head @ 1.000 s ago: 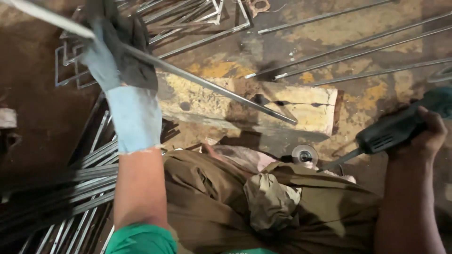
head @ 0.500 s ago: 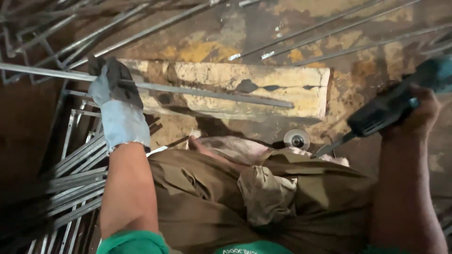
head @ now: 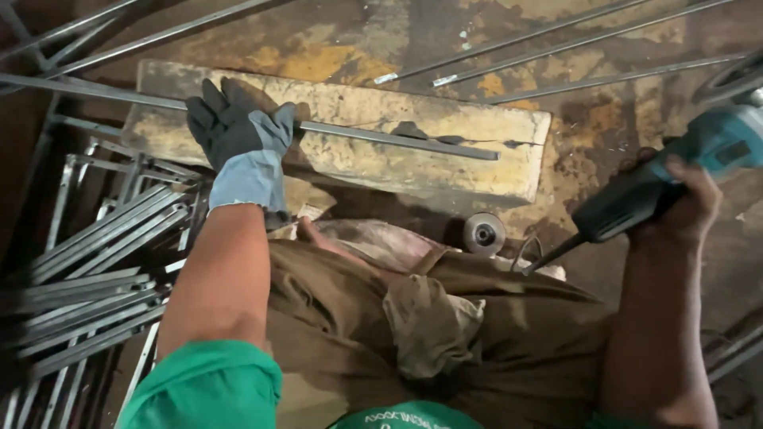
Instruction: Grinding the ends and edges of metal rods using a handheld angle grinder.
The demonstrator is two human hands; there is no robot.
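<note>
Gloved left hand (head: 238, 139), upper left, grips the steel rod (head: 381, 137) lying left-to-right across the wooden block (head: 358, 159); right hand (head: 675, 199) clasps the grinder (head: 675, 179), right edge.

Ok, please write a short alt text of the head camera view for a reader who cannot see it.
A gloved left hand presses a thin metal rod onto a wooden block on a stained floor, while the bare right hand holds a power grinder. Metal bars lie piled on the left.
</note>
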